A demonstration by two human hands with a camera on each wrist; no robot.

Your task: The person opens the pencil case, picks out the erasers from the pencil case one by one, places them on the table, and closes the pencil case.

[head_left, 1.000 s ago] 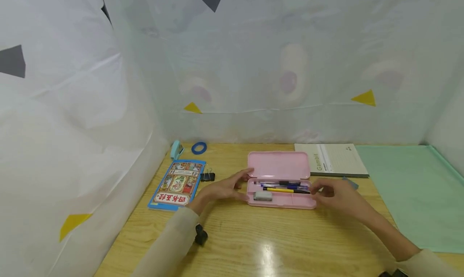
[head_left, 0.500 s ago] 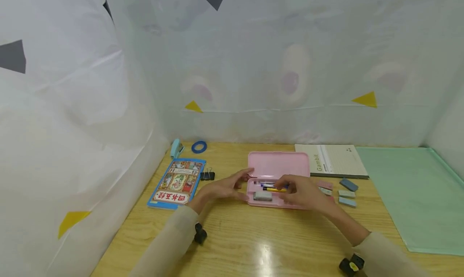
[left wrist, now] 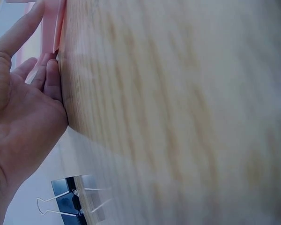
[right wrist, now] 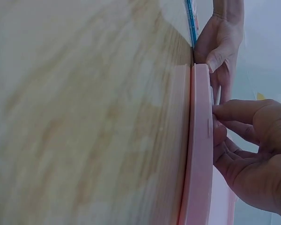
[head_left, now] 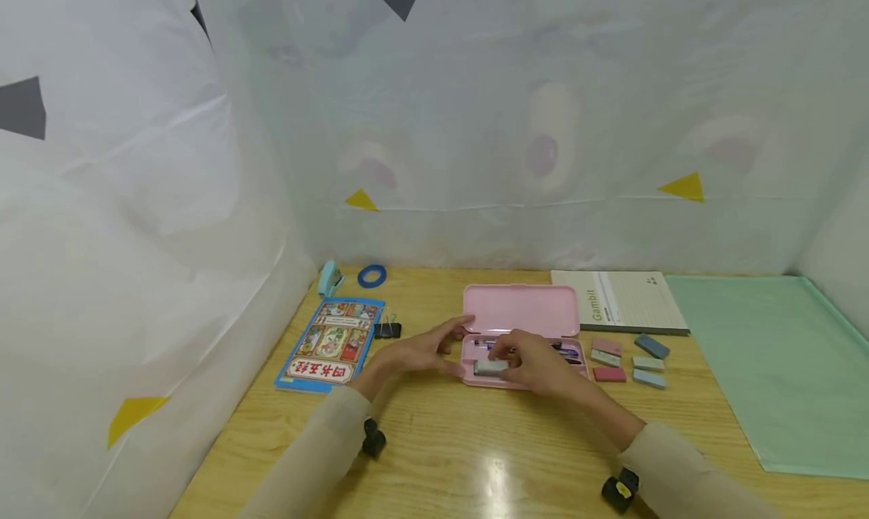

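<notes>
An open pink pencil case lies on the table with several pens in its upper compartment and a whitish eraser in its lower one. My left hand rests against the case's left end, thumb and fingers spread and fairly straight. In the left wrist view that hand touches the pink edge. My right hand is over the case, its thumb and forefinger pinching the eraser near its right end. The right hand hides part of the pens; its fingertips are inside the rim.
Several small coloured blocks lie right of the case. Behind them are a notebook and a green mat. On the left are a blue-edged booklet, a binder clip, a stapler and a blue tape ring.
My right hand has moved left from the case's right end, across the pens, to the eraser. The blocks on the right have come into view. My left hand stays put.
</notes>
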